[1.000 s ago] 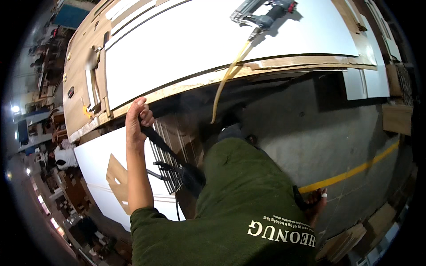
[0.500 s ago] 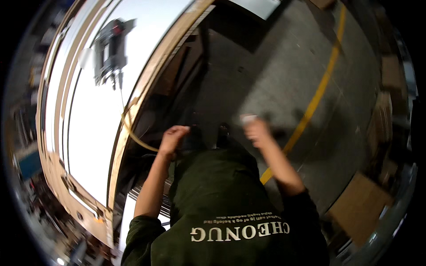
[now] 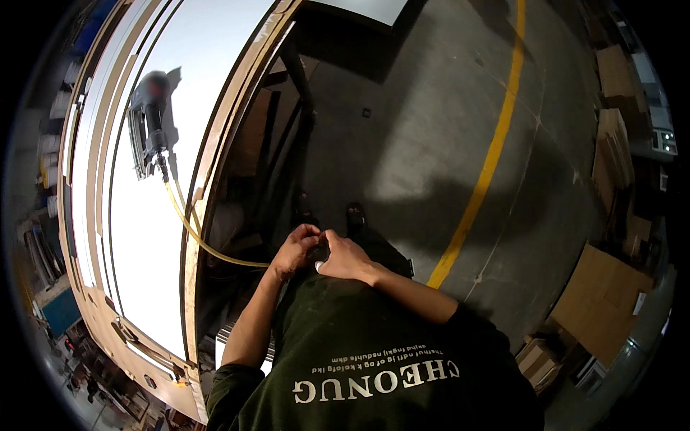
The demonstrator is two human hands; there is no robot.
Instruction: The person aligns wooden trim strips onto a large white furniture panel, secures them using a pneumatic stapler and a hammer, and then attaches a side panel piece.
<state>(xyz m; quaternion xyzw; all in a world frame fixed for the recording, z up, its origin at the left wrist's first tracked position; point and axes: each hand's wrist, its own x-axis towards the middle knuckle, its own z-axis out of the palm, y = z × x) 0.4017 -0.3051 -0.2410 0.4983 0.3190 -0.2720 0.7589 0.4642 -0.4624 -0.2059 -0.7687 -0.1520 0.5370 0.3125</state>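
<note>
My left hand (image 3: 295, 253) and my right hand (image 3: 346, 258) meet in front of my waist, with fingertips close together. Both sets of fingers are bent and closed in a pinch. A small white thing (image 3: 319, 266) shows at the tip of my right thumb; whether it is held or worn, I cannot tell. What else the fingers hold, if anything, is hidden. To the left, a black air nailer (image 3: 151, 122) lies on a white panel (image 3: 147, 244). From its end a yellow air hose (image 3: 213, 251) runs over the panel's wooden edge and down behind my left forearm.
The long workbench has a wooden edge (image 3: 191, 287) close by my left arm. A yellow line (image 3: 483, 183) crosses the grey floor to my right. Cardboard sheets (image 3: 600, 305) and stacked boards (image 3: 612, 154) stand at the far right. Another white panel (image 3: 370, 8) juts in at the top.
My hands were apart; the right has swung left and in toward my body, and the two now meet at my waist. My view has shifted, so the nailer sits lower and farther left.
</note>
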